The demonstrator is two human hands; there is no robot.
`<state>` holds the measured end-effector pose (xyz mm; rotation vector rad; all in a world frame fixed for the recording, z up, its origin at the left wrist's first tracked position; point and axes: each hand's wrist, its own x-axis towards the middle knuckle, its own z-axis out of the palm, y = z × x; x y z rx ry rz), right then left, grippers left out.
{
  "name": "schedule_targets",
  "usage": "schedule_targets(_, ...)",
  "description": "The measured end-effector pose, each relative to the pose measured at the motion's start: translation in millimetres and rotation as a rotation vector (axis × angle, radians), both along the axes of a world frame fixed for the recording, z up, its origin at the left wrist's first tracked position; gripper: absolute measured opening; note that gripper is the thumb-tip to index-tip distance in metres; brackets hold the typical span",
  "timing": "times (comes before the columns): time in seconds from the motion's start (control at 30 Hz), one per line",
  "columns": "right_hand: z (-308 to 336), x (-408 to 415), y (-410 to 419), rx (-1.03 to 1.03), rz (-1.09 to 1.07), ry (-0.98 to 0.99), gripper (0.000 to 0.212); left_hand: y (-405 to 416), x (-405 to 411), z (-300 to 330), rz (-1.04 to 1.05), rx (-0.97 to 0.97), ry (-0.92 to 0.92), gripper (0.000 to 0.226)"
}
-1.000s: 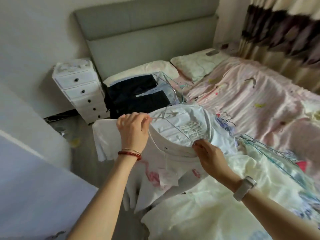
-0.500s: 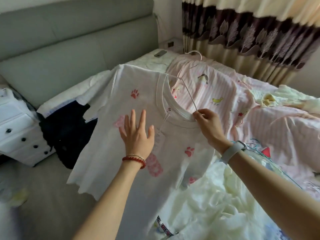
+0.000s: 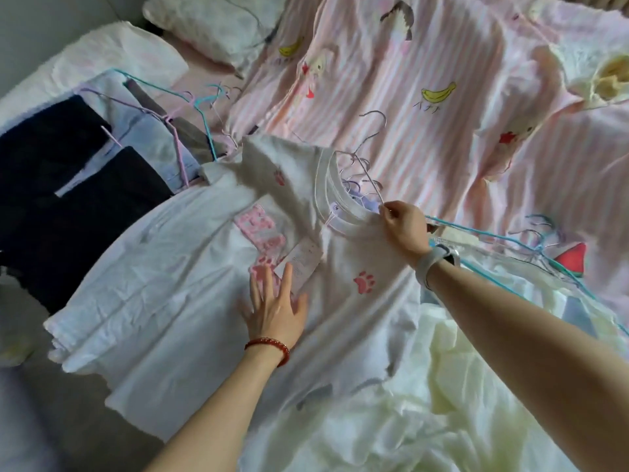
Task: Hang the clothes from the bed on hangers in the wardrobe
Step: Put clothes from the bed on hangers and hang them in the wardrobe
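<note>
A white T-shirt (image 3: 163,301) with pink paw prints lies spread over the bed's left side. Through its neck runs a silver wire hanger (image 3: 366,155), hook pointing up toward the pink sheet. My right hand (image 3: 403,226) pinches the hanger wire and the collar at the neck's right side. My left hand (image 3: 275,306) rests flat with straight fingers on the shirt's chest, just below a paper tag (image 3: 301,262). Pale yellow clothes (image 3: 442,386) lie heaped under my right forearm.
Dark folded clothes (image 3: 68,199) and a light blue garment (image 3: 146,131) lie at the left with pink and teal hangers (image 3: 177,131) on them. More teal hangers (image 3: 510,240) lie at the right. A pink striped sheet (image 3: 425,63) covers the bed; pillows (image 3: 211,25) sit at the top.
The shirt, held up in the air half a second ago, now lies lower, spread over the bed. My left hand went down with it and rests flat on its chest. The view tilted down.
</note>
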<state>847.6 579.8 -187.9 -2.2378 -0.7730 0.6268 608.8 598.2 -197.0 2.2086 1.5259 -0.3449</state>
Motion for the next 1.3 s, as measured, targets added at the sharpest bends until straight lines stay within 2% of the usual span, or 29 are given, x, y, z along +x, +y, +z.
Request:
schedule_targets(0.2,-57.7,13.1,0.2,-0.203,0.183,0.007,0.024,6.4,9.1,-36.8,-0.005,-0.008,0.105,0.056)
schedule_targets(0.3,-60.7,9.4,-5.6,-0.247,0.192,-0.019,0.035,11.4,7.5,-37.6,-0.023,-0.044,0.131,0.055)
schedule_targets(0.4,-48.6,1.1,-10.5,-0.22,0.247,-0.147,0.04,22.9,3.8,-27.9,-0.041,-0.068,0.102,0.055)
schedule_targets(0.5,-23.7,-16.9,-13.0,-0.126,0.313,-0.284,0.058,29.7,-5.6,-0.1,-0.043,0.022,0.119,0.052)
schedule_targets(0.67,42.6,-74.9,-14.1,0.006,0.39,-0.366,0.052,26.5,-52.2,66.9,-0.003,0.291,0.01,0.049)
schedule_targets(0.83,115.6,-180.6,-20.4,0.132,0.557,-0.383,0.051,0.1,-151.6,136.4,0.131,0.558,-0.115,0.042)
schedule_targets(1.0,172.7,-334.3,-35.6,0.229,0.883,-0.393,0.054,-62.3,-297.6,194.6,0.402,0.663,-0.112,0.042)
schedule_targets(1.1,197.7,-438.2,-56.9,0.305,1.079,-0.381,0.05,-119.7,-397.0,220.6,0.601,0.692,-0.052,0.05)
schedule_targets(1.3,236.3,-647.1,-129.0,0.515,1.51,-0.253,0.048,-277.5,-588.2,247.9,1.003,0.789,0.011,0.049)
